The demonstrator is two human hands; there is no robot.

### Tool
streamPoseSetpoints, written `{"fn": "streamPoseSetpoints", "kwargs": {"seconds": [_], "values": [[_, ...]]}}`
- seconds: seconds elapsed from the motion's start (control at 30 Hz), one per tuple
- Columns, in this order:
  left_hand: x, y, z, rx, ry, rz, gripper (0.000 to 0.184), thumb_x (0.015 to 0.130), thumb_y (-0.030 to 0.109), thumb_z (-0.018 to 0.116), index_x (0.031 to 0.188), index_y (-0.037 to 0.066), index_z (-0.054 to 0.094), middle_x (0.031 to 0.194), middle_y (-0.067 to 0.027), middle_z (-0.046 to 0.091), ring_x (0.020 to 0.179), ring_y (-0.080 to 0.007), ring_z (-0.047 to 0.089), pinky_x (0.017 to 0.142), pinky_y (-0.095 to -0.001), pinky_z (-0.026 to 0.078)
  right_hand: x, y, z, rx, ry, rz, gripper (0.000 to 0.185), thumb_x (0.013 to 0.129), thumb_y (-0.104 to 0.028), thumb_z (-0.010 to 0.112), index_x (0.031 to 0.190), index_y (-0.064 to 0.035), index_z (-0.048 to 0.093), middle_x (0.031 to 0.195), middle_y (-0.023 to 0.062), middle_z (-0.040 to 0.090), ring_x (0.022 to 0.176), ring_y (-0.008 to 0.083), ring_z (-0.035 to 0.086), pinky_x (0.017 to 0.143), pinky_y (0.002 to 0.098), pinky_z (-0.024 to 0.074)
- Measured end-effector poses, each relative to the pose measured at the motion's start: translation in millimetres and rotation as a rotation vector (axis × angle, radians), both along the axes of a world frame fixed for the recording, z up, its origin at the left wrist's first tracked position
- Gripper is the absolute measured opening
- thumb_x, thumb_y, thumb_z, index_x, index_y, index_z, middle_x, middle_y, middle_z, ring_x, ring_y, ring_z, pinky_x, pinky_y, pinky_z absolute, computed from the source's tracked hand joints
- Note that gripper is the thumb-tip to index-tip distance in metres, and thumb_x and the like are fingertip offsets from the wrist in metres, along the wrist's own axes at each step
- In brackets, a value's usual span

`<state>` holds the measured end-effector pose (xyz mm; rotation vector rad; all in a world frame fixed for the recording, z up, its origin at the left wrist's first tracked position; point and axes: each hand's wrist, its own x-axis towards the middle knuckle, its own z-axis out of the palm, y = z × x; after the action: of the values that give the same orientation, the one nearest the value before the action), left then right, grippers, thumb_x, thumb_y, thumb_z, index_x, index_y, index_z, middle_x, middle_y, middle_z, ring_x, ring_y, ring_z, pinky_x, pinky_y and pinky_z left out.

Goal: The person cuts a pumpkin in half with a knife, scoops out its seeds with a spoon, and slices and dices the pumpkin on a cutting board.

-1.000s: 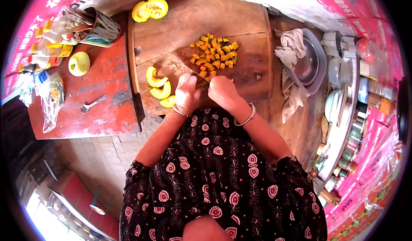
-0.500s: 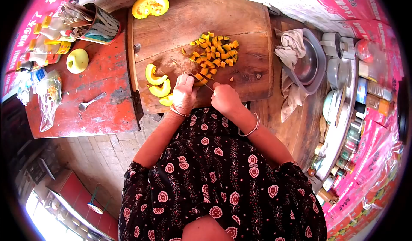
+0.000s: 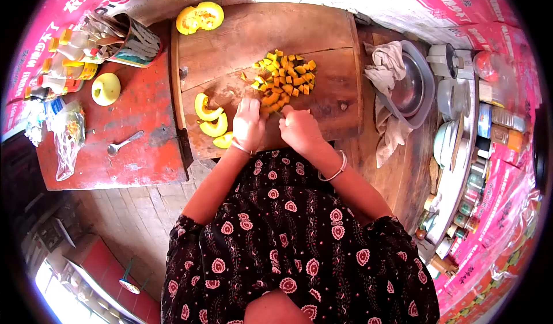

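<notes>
My right hand (image 3: 300,130) is closed in a fist around a knife; its handle is hidden and its blade is barely visible. Just left of it, my left hand (image 3: 249,123) presses its bent fingers on a pumpkin slice, mostly covered by the hand. Cut pumpkin pieces (image 3: 271,101) lie right at the fingertips. Beyond them spreads a heap of pumpkin cubes (image 3: 291,76) with dark green skin. Curved pumpkin slices (image 3: 214,127) rest left of my left hand. All of this is on a wooden board (image 3: 230,47).
A pumpkin half (image 3: 200,18) sits at the board's far left corner. On the red table (image 3: 138,162) are a spoon (image 3: 125,143), a pale round fruit (image 3: 106,89) and bottles. To the right stand a grey basin (image 3: 427,87) and a cloth (image 3: 386,64).
My right hand has come slightly closer to my left hand, and the knife blade shows less. The pieces by my fingertips have shifted a little. The whole view has tilted slightly.
</notes>
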<state>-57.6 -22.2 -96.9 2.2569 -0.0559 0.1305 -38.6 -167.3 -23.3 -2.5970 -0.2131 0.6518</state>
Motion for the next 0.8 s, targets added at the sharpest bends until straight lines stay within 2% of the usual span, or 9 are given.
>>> {"fn": "streamPoseSetpoints", "kwargs": {"seconds": [0.07, 0.2, 0.33, 0.4, 0.43, 0.47, 0.67, 0.73, 0.8], "values": [[11, -2, 6, -0.147, 0.183, 0.064, 0.026, 0.068, 0.0, 0.062, 0.091, 0.002, 0.051, 0.086, -0.0167, 0.05, 0.085, -0.0375, 0.053, 0.072, -0.0444, 0.046, -1, -8, 2, 0.01, -0.047, -0.032, 0.014, 0.079, -0.015, 0.055, 0.084, -0.0014, 0.056, 0.069, 0.0223, 0.061, 0.07, 0.042, 0.062, 0.067, 0.0502, 0.05], [5, 17, 19, -0.135, -0.034, 0.121, 0.032, 0.066, -0.003, 0.063, 0.097, 0.0, 0.055, 0.099, -0.0188, 0.055, 0.09, -0.0379, 0.054, 0.076, -0.0422, 0.047, -9, -25, -2, 0.044, 0.009, 0.013, 0.014, 0.079, -0.016, 0.056, 0.081, -0.0018, 0.055, 0.069, 0.024, 0.06, 0.07, 0.0436, 0.06, 0.066, 0.0513, 0.0489], [-9, 60, 43, 0.127, -0.151, 0.379, 0.032, 0.068, 0.0, 0.066, 0.098, 0.002, 0.058, 0.099, -0.0168, 0.057, 0.092, -0.0352, 0.054, 0.08, -0.0408, 0.046, -16, -31, -5, 0.039, 0.092, 0.084, 0.015, 0.078, -0.015, 0.055, 0.077, -0.0006, 0.055, 0.071, 0.0258, 0.06, 0.072, 0.0449, 0.059, 0.067, 0.0517, 0.0481], [-11, 86, 35, 0.162, -0.065, 0.494, 0.031, 0.068, 0.004, 0.069, 0.097, 0.003, 0.058, 0.096, -0.0168, 0.057, 0.092, -0.0348, 0.053, 0.08, -0.0408, 0.045, -16, -35, -12, 0.026, 0.095, 0.089, 0.015, 0.077, -0.015, 0.056, 0.076, 0.0, 0.055, 0.072, 0.0265, 0.059, 0.072, 0.0453, 0.059, 0.067, 0.0517, 0.0479], [-9, 94, 37, 0.156, 0.1, 0.53, 0.032, 0.067, 0.006, 0.07, 0.097, 0.004, 0.058, 0.093, -0.0162, 0.057, 0.091, -0.0343, 0.053, 0.079, -0.0407, 0.045, -13, -38, -14, 0.033, 0.089, 0.107, 0.015, 0.077, -0.015, 0.056, 0.078, 0.0003, 0.056, 0.074, 0.0264, 0.06, 0.074, 0.0445, 0.06, 0.068, 0.0509, 0.0487], [-8, 104, 21, 0.229, 0.011, 0.519, 0.033, 0.066, 0.008, 0.071, 0.096, 0.005, 0.059, 0.09, -0.0158, 0.057, 0.089, -0.0342, 0.055, 0.077, -0.0409, 0.046, -8, -39, -16, 0.012, 0.069, 0.088, 0.015, 0.077, -0.015, 0.056, 0.079, 0.0003, 0.056, 0.075, 0.0263, 0.06, 0.075, 0.0442, 0.06, 0.069, 0.0505, 0.0489], [17, 108, -1, 0.198, 0.071, 0.374, 0.029, 0.069, 0.01, 0.067, 0.096, 0.005, 0.058, 0.088, -0.0183, 0.058, 0.079, -0.0365, 0.058, 0.067, -0.0443, 0.049, 21, -46, -14, -0.038, 0.037, -0.033, 0.016, 0.077, -0.014, 0.057, 0.085, -0.0001, 0.059, 0.082, 0.0254, 0.062, 0.082, 0.0425, 0.061, 0.072, 0.049, 0.0498], [26, 92, -5, 0.287, -0.062, 0.35, 0.022, 0.065, 0.007, 0.067, 0.085, 0.005, 0.06, 0.081, -0.0148, 0.059, 0.069, -0.0293, 0.059, 0.057, -0.0378, 0.048, 23, -44, -10, -0.023, 0.001, 0.008, 0.016, 0.078, -0.015, 0.057, 0.083, -0.0008, 0.059, 0.077, 0.0246, 0.062, 0.078, 0.0429, 0.061, 0.07, 0.0492, 0.0496], [26, 67, -7, 0.213, -0.02, 0.326, 0.023, 0.065, 0.006, 0.068, 0.086, 0.004, 0.059, 0.081, -0.0159, 0.058, 0.061, -0.03, 0.059, 0.058, -0.0383, 0.049, 19, -37, -2, 0.025, -0.018, 0.035, 0.015, 0.079, -0.016, 0.057, 0.082, -0.0012, 0.058, 0.074, 0.0242, 0.061, 0.076, 0.0432, 0.061, 0.069, 0.0495, 0.0493]]}}
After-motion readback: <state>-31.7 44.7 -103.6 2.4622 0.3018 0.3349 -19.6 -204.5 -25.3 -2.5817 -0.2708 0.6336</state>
